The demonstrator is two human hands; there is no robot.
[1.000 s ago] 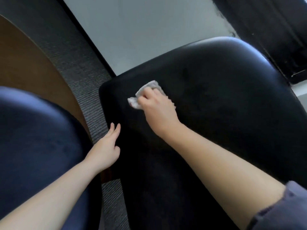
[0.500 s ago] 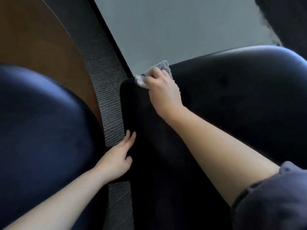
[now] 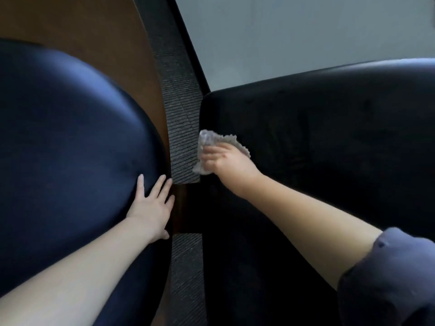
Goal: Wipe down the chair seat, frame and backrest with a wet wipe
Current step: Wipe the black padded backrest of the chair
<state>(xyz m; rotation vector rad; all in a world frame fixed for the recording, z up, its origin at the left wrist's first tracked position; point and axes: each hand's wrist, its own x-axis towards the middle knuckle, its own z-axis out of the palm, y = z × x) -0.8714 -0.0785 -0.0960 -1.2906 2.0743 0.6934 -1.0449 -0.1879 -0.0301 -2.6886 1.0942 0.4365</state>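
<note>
- The right hand [image 3: 227,161] has its fingers curled round a crumpled white wet wipe [image 3: 208,140] and pinches it against the left side edge of the black chair seat [image 3: 317,149].
- The wipe bulges out past the fingers to the left and above, overhanging the seat's rim towards the floor.
- That edge is the relation that matters. It runs as a long, nearly straight line away from the person, and the hand sits roughly midway along it, so the unwiped stretches lie further off and nearer along that same line.
- The broad top of the seat spreads to the right of the hand. The backrest and frame cannot be made out here (the black upholstery swallows most detail).
- The right hand is the only one at the task chair. The left hand [image 3: 150,208] lies spread flat, fingers straight, on the rounded edge of a neighbouring blue chair [image 3: 70,137], apparently as a brace.
- A strip of ribbed grey carpet [image 3: 181,114] separates the two chairs.
- Beyond the blue chair a curved brown wooden surface [image 3: 82,27] shows, and a pale wall [image 3: 294,31] rises behind the black seat.
- A rolled-up grey-blue sleeve [image 3: 388,274] covers the right upper arm.
</note>
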